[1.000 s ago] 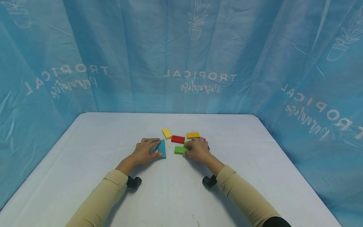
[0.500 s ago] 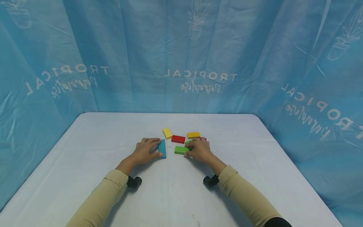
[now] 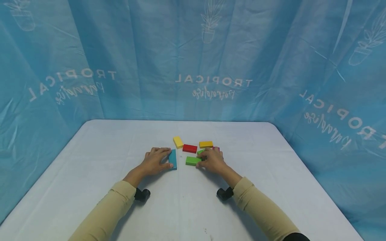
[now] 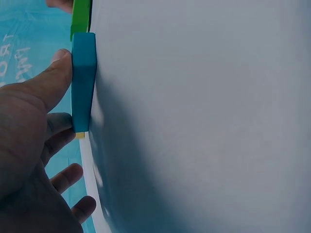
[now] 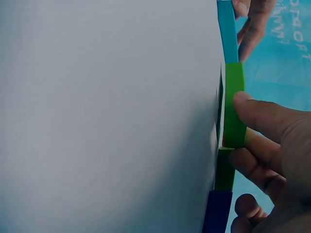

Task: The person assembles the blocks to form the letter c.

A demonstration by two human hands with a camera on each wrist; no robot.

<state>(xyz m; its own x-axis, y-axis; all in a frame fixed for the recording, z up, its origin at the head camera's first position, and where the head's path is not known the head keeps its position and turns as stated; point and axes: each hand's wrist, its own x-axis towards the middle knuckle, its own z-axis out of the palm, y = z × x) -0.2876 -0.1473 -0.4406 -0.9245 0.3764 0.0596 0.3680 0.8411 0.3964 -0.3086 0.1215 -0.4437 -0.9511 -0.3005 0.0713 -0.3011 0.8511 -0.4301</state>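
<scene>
My left hand (image 3: 153, 162) holds a blue rectangular block (image 3: 173, 159) lying flat, its thumb by the near end and a finger by the far end. In the left wrist view the thumb lies along the upper edge of the blue block (image 4: 83, 82); fingertips partly vanish behind it. My right hand (image 3: 212, 160) pinches a bright green block (image 3: 192, 161), with its thumb on the near side in the right wrist view, where the green block (image 5: 234, 107) shows whole. A second green block (image 3: 200, 151) is partly hidden by the right fingers.
A red block (image 3: 190, 148) lies between the hands, farther back. Beyond are a yellow block (image 3: 178, 142) and a darker yellow block (image 3: 206, 144). A magenta block (image 3: 216, 148) peeks out behind the right hand. A dark blue block (image 5: 217, 211) shows in the right wrist view.
My right hand has shifted very slightly right, covering a bit more of the blocks behind it. The left hand and the blue block stay in place.
</scene>
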